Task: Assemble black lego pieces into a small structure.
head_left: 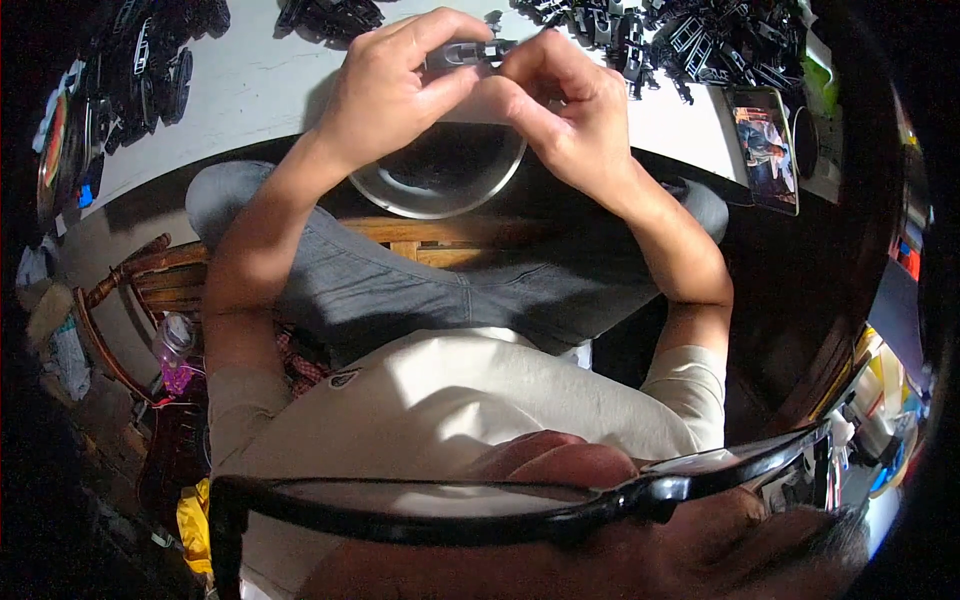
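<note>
Over the near edge of the white table, both hands meet at a small black and grey plastic part (462,56). My left hand (385,95) grips it between thumb and fingers from the left side. From the right, my right hand (572,115) pinches at its right end with thumb and forefinger. The fingertips partly cover the part, so its full shape is hidden. Just below the hands is a round dark bowl with a shiny metal rim (425,214).
Black plastic pieces (690,45) lie heaped at the table's far right. Longer black parts (150,60) are piled at the left, and a smaller group (330,18) sits at the back. A phone (765,150) with a lit screen rests at the right edge. A wooden chair (150,275) stands at left.
</note>
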Demonstrator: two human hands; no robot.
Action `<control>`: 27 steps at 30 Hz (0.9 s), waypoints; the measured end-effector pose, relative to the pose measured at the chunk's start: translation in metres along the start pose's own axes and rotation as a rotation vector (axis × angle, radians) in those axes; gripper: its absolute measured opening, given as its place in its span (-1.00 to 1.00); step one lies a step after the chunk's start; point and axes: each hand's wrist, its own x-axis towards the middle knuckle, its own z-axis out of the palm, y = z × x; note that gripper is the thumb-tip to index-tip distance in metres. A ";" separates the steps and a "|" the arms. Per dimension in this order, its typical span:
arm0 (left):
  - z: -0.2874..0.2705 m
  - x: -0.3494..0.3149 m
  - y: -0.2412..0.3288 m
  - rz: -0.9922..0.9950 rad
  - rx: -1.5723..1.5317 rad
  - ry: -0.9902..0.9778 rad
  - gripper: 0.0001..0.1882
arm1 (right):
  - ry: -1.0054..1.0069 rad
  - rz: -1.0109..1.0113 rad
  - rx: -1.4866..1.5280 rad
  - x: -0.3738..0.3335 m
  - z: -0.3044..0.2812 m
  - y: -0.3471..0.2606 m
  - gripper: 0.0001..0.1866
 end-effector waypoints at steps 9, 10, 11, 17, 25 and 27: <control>0.003 0.000 -0.001 0.019 0.029 0.028 -0.62 | -0.032 0.216 0.429 0.004 -0.011 -0.012 -0.79; 0.002 0.000 0.000 0.018 0.031 0.029 -0.62 | -0.015 0.272 0.456 0.005 -0.012 -0.013 -0.83; 0.001 0.000 0.001 0.017 0.034 0.011 -0.62 | 0.003 0.328 0.483 0.006 -0.012 -0.013 -0.86; 0.005 -0.001 0.000 0.044 -0.005 0.001 -0.61 | -0.056 0.338 0.573 0.006 -0.008 -0.011 -0.84; 0.003 -0.004 0.002 0.024 -0.029 -0.045 -0.59 | -0.044 0.356 0.543 0.004 0.001 -0.004 -0.82; 0.001 -0.004 0.001 0.018 -0.041 -0.068 -0.60 | -0.051 0.340 0.497 0.003 0.002 -0.003 -0.82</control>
